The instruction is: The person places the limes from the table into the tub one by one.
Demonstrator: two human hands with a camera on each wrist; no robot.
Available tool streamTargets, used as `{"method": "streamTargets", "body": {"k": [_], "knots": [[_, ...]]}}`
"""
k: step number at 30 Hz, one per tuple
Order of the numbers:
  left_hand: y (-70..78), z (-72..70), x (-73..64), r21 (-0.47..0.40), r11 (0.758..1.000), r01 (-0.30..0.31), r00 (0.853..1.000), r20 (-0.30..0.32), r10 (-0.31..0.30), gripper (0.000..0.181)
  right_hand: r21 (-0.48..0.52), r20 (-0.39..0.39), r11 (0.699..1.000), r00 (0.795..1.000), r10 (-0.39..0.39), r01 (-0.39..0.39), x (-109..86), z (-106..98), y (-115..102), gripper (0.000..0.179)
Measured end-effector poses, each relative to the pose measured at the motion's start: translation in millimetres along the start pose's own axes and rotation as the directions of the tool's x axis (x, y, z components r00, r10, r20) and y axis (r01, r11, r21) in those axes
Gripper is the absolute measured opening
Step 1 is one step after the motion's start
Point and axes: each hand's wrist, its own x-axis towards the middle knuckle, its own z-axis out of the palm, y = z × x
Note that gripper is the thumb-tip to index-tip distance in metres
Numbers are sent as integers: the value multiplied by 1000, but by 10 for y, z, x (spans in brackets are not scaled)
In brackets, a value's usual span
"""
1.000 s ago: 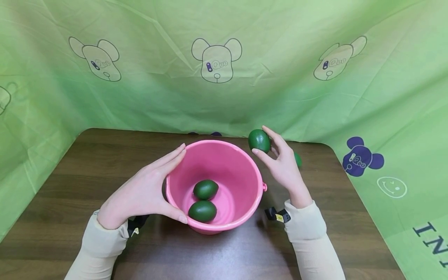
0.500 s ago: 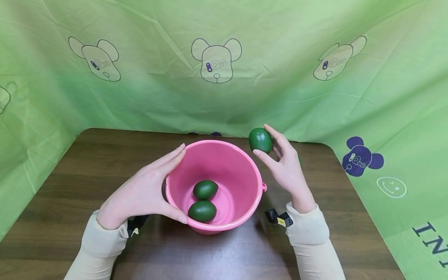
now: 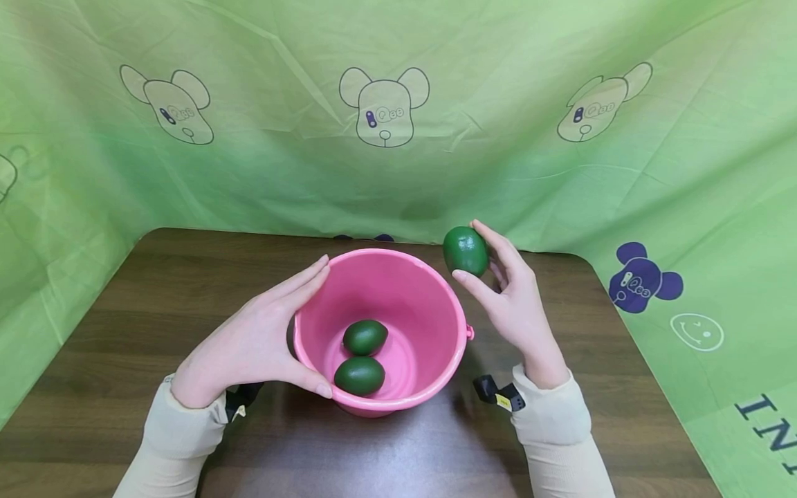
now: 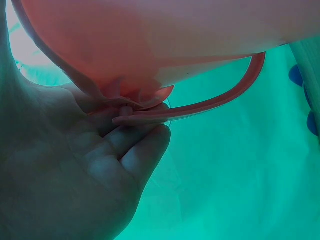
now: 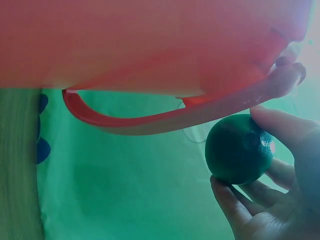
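Note:
A pink bucket [image 3: 429, 304] stands on the table with its mouth facing up. Two dark green avocados [image 3: 360, 375] lie side by side on its floor. My left hand [image 3: 252, 339] holds the bucket's left side, with the thumb at the front of the rim and the fingers farther back. In the left wrist view, fingers lie under the rim beside the bucket handle [image 4: 215, 104]. Between thumb and fingertips, my right hand [image 3: 519, 308] grips another avocado [image 3: 465, 250], just right of the rim and apart from it. The right wrist view shows that avocado close to the handle.
The brown wooden table [image 3: 143, 311] reaches back to a green printed curtain [image 3: 280, 173], which also hangs at both sides. A small pink lug [image 3: 470, 332] sticks out on the bucket's right side. Black wrist devices [image 3: 498, 394] sit below both hands.
My right hand has shifted slightly right with its avocado. Another green fruit, seen behind that hand a second ago, is now hidden. The left hand and bucket have stayed still.

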Motion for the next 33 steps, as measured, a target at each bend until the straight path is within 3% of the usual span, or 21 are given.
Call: {"method": "streamTargets", "body": {"k": [33], "knots": [[10, -7, 0, -11, 1000, 14, 1000, 3, -14, 141, 49, 60, 996, 995, -79, 77, -136, -24, -281, 81]]}}
